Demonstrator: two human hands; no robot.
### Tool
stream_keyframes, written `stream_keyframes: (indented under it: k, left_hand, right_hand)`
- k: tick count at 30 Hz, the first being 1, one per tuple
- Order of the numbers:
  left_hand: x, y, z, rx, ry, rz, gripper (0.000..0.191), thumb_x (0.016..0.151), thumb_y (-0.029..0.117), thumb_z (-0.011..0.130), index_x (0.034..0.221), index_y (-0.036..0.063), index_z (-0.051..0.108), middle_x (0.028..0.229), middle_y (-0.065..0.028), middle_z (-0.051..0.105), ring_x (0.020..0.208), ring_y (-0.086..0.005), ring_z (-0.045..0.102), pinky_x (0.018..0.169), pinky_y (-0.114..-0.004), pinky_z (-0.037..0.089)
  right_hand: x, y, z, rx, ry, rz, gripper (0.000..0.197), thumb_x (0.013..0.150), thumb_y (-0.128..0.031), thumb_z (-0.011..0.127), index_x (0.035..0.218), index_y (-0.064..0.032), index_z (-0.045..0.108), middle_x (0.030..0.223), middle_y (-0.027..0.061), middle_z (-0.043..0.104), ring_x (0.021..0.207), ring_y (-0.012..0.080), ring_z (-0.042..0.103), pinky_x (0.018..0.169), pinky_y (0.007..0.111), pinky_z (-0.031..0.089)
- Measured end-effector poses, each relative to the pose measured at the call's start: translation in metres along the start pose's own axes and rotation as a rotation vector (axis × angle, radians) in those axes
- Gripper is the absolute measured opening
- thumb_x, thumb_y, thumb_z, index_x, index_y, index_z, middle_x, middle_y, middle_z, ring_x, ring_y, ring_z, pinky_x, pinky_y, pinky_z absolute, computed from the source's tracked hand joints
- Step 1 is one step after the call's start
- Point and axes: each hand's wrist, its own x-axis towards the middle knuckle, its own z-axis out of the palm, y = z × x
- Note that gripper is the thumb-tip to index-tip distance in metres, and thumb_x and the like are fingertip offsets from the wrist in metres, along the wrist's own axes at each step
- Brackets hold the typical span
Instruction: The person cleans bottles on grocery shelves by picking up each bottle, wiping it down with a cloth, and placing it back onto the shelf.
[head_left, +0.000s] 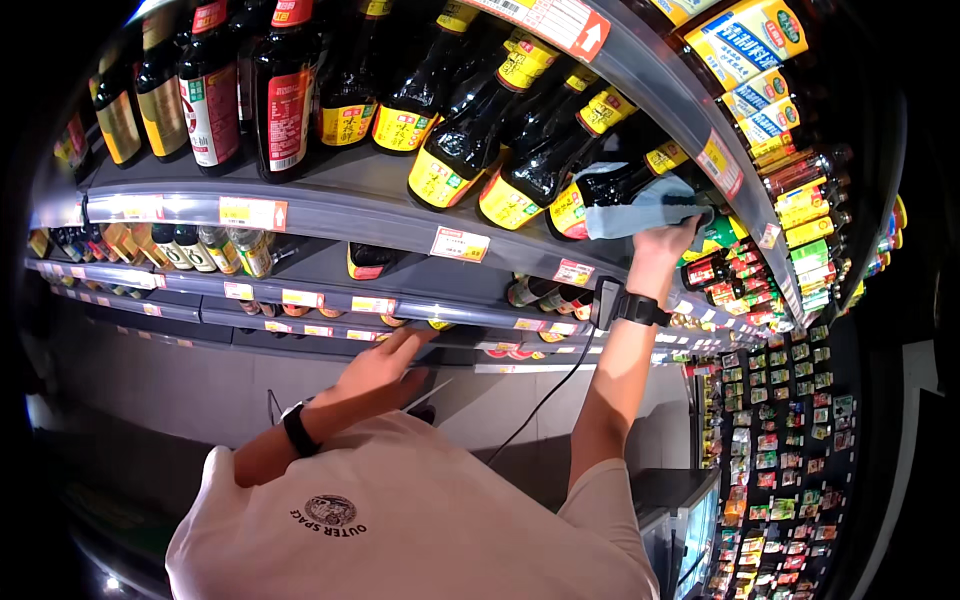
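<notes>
My right hand (667, 238) reaches to the upper shelf (360, 196) and grips a light blue cloth (637, 214). The cloth lies against the front of a dark soy sauce bottle (568, 210) with a yellow label, covering part of it. My fingers are partly hidden by the cloth. More dark bottles with yellow labels and caps (514, 196) stand just left of it. My left hand (390, 365) hangs lower, in front of the lower shelf edges, with its fingers extended and nothing seen in them.
Price tags (460, 244) line the shelf edges. A shelf edge (667, 90) curves above my right hand. Red-labelled bottles (285, 112) stand at left, and smaller bottles (251, 251) below. A black cable (544, 409) hangs from a device (606, 300) at my right wrist. Hanging packets (780, 420) fill the right side.
</notes>
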Motion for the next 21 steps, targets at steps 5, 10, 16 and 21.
stream_keyframes:
  k: [5,10,16,21]
  left_hand:
    - [0.048,0.044,-0.005,-0.087,-0.030,0.257,0.046,0.083,0.004,0.065,0.127,0.0061,0.051,0.112,-0.0146,0.059,0.094,-0.0341,0.063,0.077,-0.041,0.054]
    - [0.107,0.087,0.000,-0.137,0.150,0.606,0.034,0.078,0.002,0.065,0.111,0.0039,0.060,0.101,-0.0137,0.060,0.090,-0.0338,0.061,0.077,-0.039,0.053]
    - [0.191,0.111,0.036,0.069,0.215,0.650,0.038,0.077,0.018,0.066,0.113,0.0060,0.062,0.118,-0.0173,0.057,0.105,-0.0364,0.058,0.090,-0.045,0.047]
    - [0.222,0.127,0.065,0.155,0.206,0.615,0.038,0.079,0.022,0.063,0.115,0.0071,0.062,0.130,-0.0217,0.052,0.118,-0.0416,0.051,0.102,-0.048,0.039]
  right_hand:
    - [0.012,-0.017,-0.034,-0.048,0.101,0.058,0.043,0.097,-0.050,0.043,0.106,-0.0136,0.064,0.108,0.0043,0.067,0.102,0.0243,0.063,0.091,0.042,0.051]
    - [0.022,-0.023,-0.035,-0.022,0.329,-0.024,0.049,0.097,-0.047,0.039,0.120,-0.0108,0.063,0.125,0.0114,0.063,0.119,0.0317,0.057,0.104,0.053,0.042]
    - [0.012,-0.038,-0.048,-0.398,0.069,-0.194,0.050,0.100,-0.044,0.038,0.118,-0.0032,0.061,0.123,0.0157,0.062,0.117,0.0306,0.057,0.106,0.045,0.043]
    - [-0.031,-0.099,-0.041,-0.334,0.406,-0.231,0.060,0.101,-0.053,0.029,0.126,-0.0055,0.057,0.127,0.0164,0.059,0.118,0.0315,0.056,0.109,0.048,0.040]
